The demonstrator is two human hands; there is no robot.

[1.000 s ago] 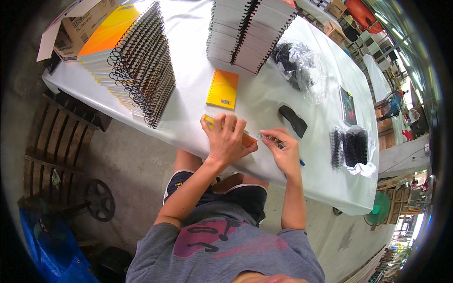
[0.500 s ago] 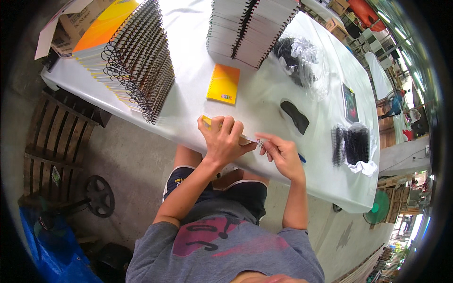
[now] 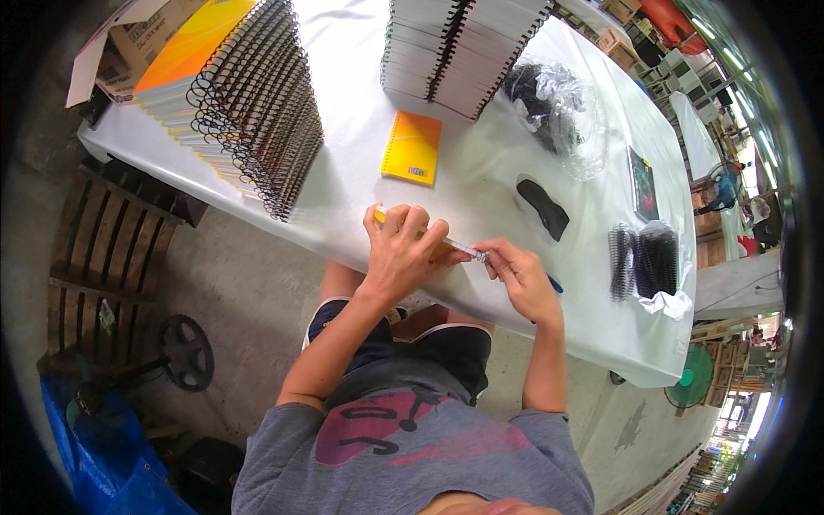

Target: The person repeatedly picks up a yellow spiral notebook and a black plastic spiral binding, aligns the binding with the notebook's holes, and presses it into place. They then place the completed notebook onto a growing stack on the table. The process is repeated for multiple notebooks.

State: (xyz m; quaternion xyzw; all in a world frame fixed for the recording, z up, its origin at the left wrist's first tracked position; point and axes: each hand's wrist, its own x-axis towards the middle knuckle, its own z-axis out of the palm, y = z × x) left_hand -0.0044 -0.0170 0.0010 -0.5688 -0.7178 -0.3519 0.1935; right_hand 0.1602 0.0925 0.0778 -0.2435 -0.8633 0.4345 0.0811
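My left hand (image 3: 403, 251) is closed round a small yellow notebook (image 3: 457, 246), tilted edge-up at the table's near edge. Its fingers cover most of the cover. At the notebook's right end, a spiral binding coil (image 3: 481, 256) sticks out, and my right hand (image 3: 522, 279) pinches it between thumb and fingers. How far the coil runs through the pages is hidden. Just beyond my hands, another yellow-orange spiral notebook (image 3: 412, 148) lies flat on the white-covered table (image 3: 352, 184).
Tall stacks of spiral notebooks (image 3: 257, 112) and white-paged bound books (image 3: 459, 56) stand at the back. To the right lie a black curved object (image 3: 542, 209), clear plastic bags (image 3: 571, 129), black coils (image 3: 654, 262) and a blue pen-like item (image 3: 555, 284). A cardboard box (image 3: 137, 51) sits far left.
My right fingers, loosely spread near the coil before, have closed on it. The notebook's edge has turned more into view. The whole scene has shifted slightly with my head.
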